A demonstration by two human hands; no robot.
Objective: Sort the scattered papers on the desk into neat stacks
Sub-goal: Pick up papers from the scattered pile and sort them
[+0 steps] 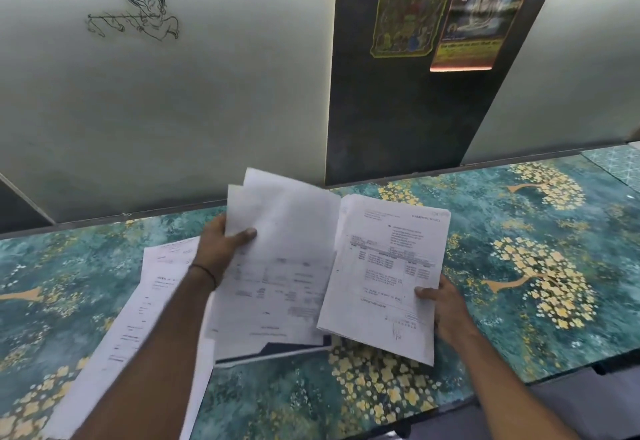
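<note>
The left hand (pixel 221 249) grips some loose sheets (pixel 277 266) at their upper left edge, the thumb curled over the front and the other fingers behind. The right hand (pixel 446 311) holds a thicker printed stack (pixel 388 273) at its lower right edge, the thumb pressed on the top page. Both bundles are lifted above the desk (pixel 519 266) and they touch each other in the middle, like an open book.

Under the left forearm more papers (pixel 138 318) lie on the desk, spread in an uneven fan. Below the loose sheets a dark flat thing (pixel 291 349) shows only one corner (a folder or a board, I cannot tell which). The desk surface is teal with golden flower trees. Behind it is a pale wall with a line drawing (pixel 138 10), and a dark panel (pixel 398 121) carrying two posters (pixel 412 7).

The printed text is too small and blurred to read. The posters are cut off at the top.
</note>
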